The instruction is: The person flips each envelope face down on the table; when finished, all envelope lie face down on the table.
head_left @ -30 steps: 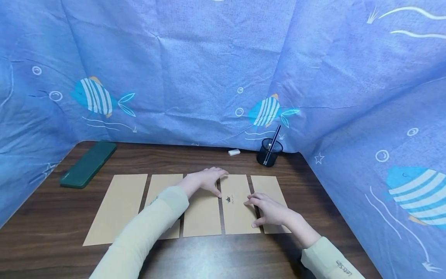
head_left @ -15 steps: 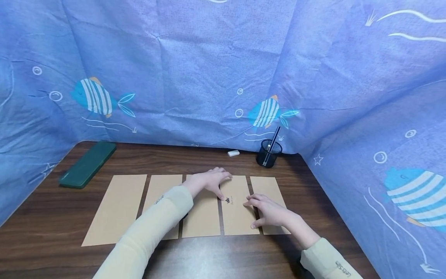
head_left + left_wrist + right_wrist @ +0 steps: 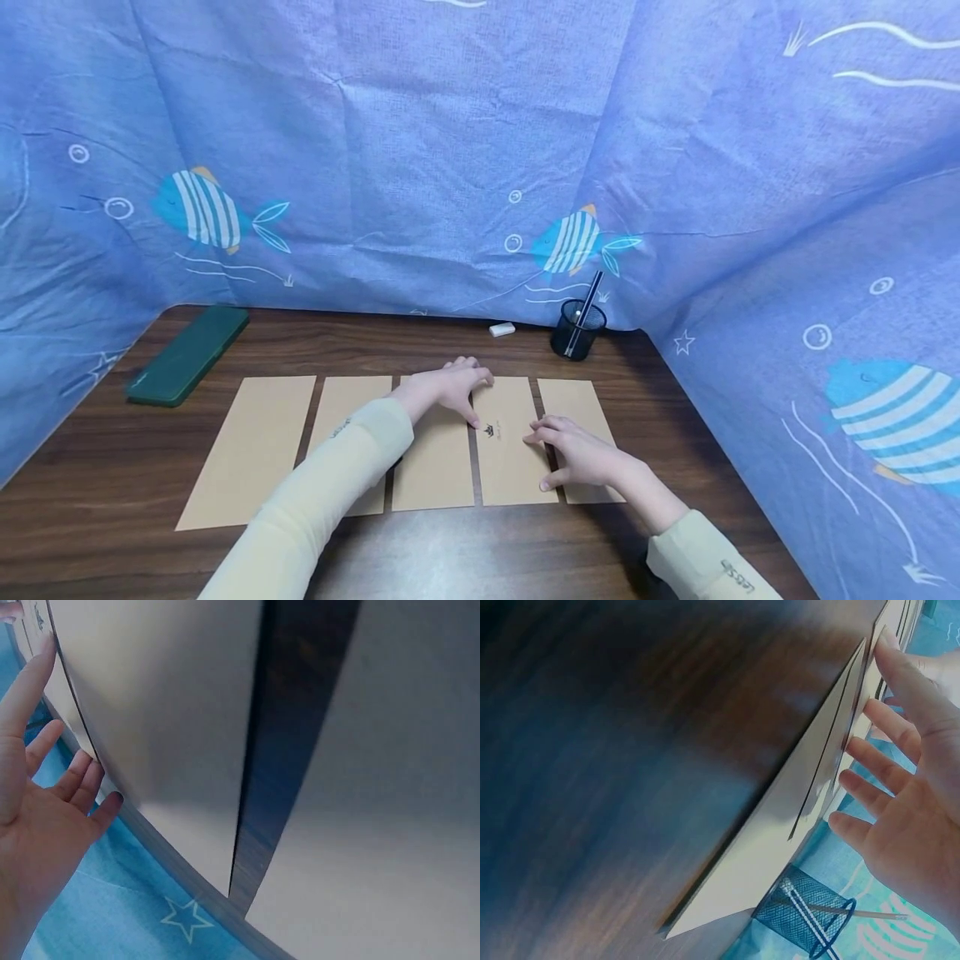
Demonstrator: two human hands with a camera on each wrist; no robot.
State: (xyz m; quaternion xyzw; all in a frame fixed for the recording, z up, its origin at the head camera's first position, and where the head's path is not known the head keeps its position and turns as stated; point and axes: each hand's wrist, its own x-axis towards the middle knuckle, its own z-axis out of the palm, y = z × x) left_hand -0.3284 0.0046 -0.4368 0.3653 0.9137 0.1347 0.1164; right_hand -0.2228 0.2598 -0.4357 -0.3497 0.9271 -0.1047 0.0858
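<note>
Several flat tan paper pieces lie side by side on the wooden table, too plain to tell whether they are cards or envelopes. The printed piece point(image 3: 517, 467), second from the right, bears a small dark crown and tiny lettering. My left hand point(image 3: 450, 390) touches its left edge, with thumb and fingers spread. At its right edge my right hand point(image 3: 581, 454) rests with fingers loosely bent, over the gap beside the rightmost tan piece point(image 3: 581, 408). In the left wrist view, the left hand's fingers point(image 3: 88, 780) reach along the paper edges. Neither hand grips anything.
A green case point(image 3: 189, 354) lies at the back left. A white eraser-like block point(image 3: 502, 330) and a black mesh pen holder point(image 3: 577, 333) with a striped stick stand at the back. Blue fish-print cloth point(image 3: 420, 167) hangs round the table's back and sides.
My left hand shifts slightly right over the printed piece, then a little back. The right hand stays in place, and the papers show no clear movement.
</note>
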